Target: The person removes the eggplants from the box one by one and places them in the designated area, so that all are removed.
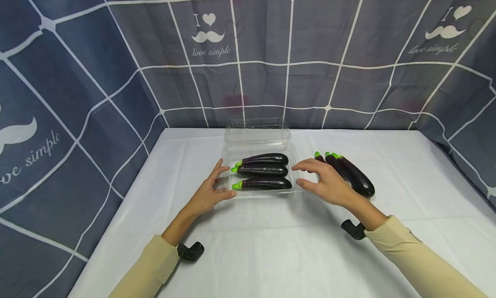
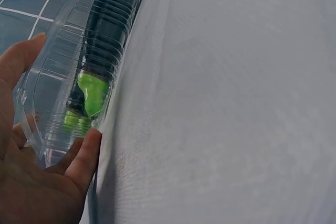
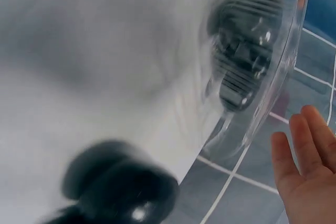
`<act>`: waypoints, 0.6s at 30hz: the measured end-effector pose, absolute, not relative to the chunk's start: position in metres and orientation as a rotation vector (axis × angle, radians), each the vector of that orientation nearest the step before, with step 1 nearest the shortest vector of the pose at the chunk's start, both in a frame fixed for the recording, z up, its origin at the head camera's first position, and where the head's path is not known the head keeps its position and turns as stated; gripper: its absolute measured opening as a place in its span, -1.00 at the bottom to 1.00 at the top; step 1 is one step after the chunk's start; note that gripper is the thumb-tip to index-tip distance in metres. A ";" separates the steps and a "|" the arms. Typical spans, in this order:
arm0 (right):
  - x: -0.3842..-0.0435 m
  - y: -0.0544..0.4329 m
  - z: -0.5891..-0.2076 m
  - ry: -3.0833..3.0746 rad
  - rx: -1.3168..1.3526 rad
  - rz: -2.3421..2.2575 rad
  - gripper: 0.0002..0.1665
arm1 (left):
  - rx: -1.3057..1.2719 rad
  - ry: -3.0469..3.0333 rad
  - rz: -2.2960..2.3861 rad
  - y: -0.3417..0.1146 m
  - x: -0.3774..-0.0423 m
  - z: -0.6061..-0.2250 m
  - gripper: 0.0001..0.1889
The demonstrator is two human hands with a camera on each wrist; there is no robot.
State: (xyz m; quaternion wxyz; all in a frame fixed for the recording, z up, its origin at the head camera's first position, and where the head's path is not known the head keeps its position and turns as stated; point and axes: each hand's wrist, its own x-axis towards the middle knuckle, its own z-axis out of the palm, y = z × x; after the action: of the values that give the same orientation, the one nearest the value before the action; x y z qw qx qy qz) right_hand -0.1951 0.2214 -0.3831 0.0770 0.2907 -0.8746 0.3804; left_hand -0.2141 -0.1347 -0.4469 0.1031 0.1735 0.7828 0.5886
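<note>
A clear plastic clamshell container (image 1: 228,150) lies open, its lid (image 1: 257,135) folded back at the far side. Inside, three dark eggplants (image 1: 265,184) lie side by side, green stems pointing left. My left hand (image 1: 209,194) rests at the container's left end, fingers spread and fairly straight, with the thumb by the front corner. Just off the right end is my right hand (image 1: 329,184), its fingers loosely extended and nothing in them. In the right wrist view, a gap shows between those fingers (image 3: 307,148) and the container wall (image 3: 286,72).
Right of the container, three more eggplants (image 1: 358,177) lie together, partly covered by my right hand. A white cloth (image 1: 248,246) covers the table. Dark grid-patterned curtain (image 1: 263,87) hangs behind and along both sides. Each wrist carries a black camera mount (image 1: 190,251).
</note>
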 end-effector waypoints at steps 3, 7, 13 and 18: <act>-0.198 0.212 -0.383 -2.627 0.879 1.168 -0.64 | 0.514 2.310 1.741 -0.135 -0.214 -0.447 -0.16; -0.202 0.198 -0.382 -2.639 0.913 1.199 -0.64 | 0.510 2.309 1.753 -0.137 -0.213 -0.446 -0.15; -0.208 0.181 -0.385 -2.647 0.974 1.250 -0.62 | 0.516 2.310 1.752 -0.137 -0.214 -0.448 -0.15; -0.211 0.171 -0.388 -2.707 0.978 1.275 -0.58 | 0.516 2.312 1.744 -0.135 -0.215 -0.449 -0.16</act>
State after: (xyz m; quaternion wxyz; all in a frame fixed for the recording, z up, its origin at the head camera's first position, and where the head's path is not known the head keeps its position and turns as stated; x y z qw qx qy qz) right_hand -0.2106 0.1715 -0.3884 -0.0030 0.3108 -0.8598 0.4050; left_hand -0.2148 -0.1354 -0.4494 0.0997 0.1746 0.7820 0.5899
